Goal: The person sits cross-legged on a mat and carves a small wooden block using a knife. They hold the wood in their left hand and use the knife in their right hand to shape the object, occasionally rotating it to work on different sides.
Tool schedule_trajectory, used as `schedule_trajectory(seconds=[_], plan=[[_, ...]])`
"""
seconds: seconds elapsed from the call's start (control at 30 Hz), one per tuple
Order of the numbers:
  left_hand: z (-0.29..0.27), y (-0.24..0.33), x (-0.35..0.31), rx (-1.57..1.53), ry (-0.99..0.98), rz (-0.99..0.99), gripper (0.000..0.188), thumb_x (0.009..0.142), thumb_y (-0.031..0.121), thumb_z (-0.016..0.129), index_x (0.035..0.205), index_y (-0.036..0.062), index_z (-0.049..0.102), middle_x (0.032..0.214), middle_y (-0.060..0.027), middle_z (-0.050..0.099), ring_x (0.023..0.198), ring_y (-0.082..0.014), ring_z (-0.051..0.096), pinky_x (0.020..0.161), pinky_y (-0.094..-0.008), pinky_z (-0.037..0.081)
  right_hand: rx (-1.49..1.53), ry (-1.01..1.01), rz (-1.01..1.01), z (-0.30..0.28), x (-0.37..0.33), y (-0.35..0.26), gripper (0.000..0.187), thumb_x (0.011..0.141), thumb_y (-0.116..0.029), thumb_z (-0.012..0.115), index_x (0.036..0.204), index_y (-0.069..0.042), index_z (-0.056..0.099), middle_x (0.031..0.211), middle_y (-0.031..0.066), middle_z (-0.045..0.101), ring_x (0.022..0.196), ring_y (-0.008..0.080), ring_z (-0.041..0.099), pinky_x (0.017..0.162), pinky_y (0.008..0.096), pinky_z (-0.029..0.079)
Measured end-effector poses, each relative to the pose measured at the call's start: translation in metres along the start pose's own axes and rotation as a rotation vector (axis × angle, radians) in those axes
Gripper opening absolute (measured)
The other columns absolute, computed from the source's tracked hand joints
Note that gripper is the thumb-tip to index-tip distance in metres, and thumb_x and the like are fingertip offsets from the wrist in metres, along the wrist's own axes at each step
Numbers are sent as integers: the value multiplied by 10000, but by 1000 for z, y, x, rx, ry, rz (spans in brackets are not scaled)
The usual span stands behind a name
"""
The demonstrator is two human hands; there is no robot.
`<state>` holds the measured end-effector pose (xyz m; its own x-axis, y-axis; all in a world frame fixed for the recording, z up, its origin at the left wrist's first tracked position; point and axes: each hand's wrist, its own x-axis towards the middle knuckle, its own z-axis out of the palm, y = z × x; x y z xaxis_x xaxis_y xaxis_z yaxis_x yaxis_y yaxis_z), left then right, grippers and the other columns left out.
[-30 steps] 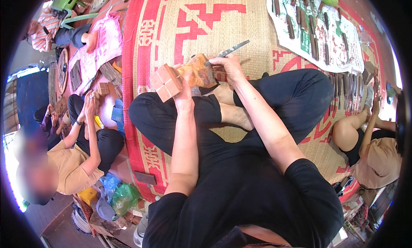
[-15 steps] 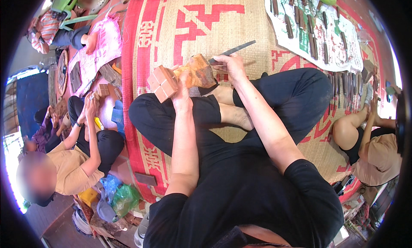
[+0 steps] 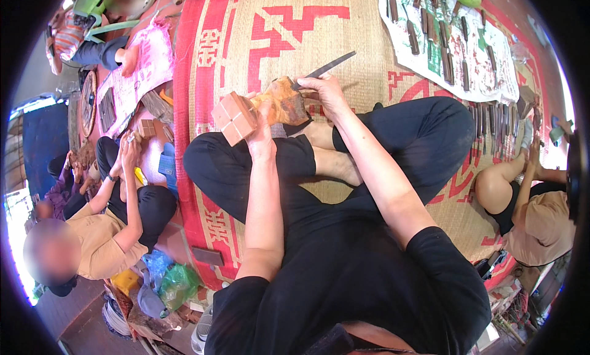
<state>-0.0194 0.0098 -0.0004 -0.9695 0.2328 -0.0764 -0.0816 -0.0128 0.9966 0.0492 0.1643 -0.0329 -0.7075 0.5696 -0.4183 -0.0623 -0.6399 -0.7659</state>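
A: Left hand [image 3: 261, 131]?
B: Grip closed on the wood block [image 3: 261, 109], fingers wrapped over its middle. Block sits above the crossed legs, at the knees, tilted, square end pointing left. That end has a cross cut in it, four squares

A: Right hand [image 3: 326, 91]?
B: Closed round a chisel [image 3: 326, 68]. Dark blade sticks out up-right past the knuckles, tip end is down at the block's right end. Can't tell if the edge is actually in the wood, hand covers it

A: Where's the person sitting?
B: Cross-legged on a woven mat [image 3: 258, 35], tan with red pattern and red border. Black trousers, black shirt, bare feet tucked under

A: Other tools?
B: Row of chisels [image 3: 448, 42] laid out on a white cloth [image 3: 491, 60], top right, well apart from the hands. More dark handles run down the mat's right edge

A: Anyone else?
B: Co-worker [image 3: 117, 207] at left in a tan shirt, hands raised together near small wood pieces. Another person [image 3: 528, 201] at right, also tan top, knee up, at the mat's edge
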Motion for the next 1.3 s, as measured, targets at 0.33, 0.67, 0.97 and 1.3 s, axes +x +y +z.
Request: schedule_trajectory(seconds=[0.33,0.67,0.97,1.3], plan=[[1,2,-2,-41,-12,0,402,789,99,685,1158,84,525,1095,-63,547,965,-163,568,760,-342,529,0,0,36,5,-1,-9,140,778,-122,689,873,-35,632,814,68,678,698,141,647,623,254,509],[6,9,-8,-86,-27,41,475,782,11,673,1210,79,479,1114,-66,541,1050,-166,524,870,-323,480,-125,-56,-21,8,-3,-1,167,787,-114,659,919,-11,651,844,69,677,744,142,639,686,278,510],[3,7,-5,-25,-19,-21,458,788,32,684,1198,76,484,1128,-79,536,1039,-178,530,894,-329,464,7,51,-22,5,1,-4,160,773,-128,689,875,-14,642,835,82,669,665,154,630,634,278,502],[3,5,-5,-72,-65,34,475,792,24,680,1214,55,463,1135,-80,538,1054,-175,527,911,-343,454,50,109,0,-2,14,0,175,776,-92,661,899,14,595,773,105,669,662,202,663,603,287,524]])
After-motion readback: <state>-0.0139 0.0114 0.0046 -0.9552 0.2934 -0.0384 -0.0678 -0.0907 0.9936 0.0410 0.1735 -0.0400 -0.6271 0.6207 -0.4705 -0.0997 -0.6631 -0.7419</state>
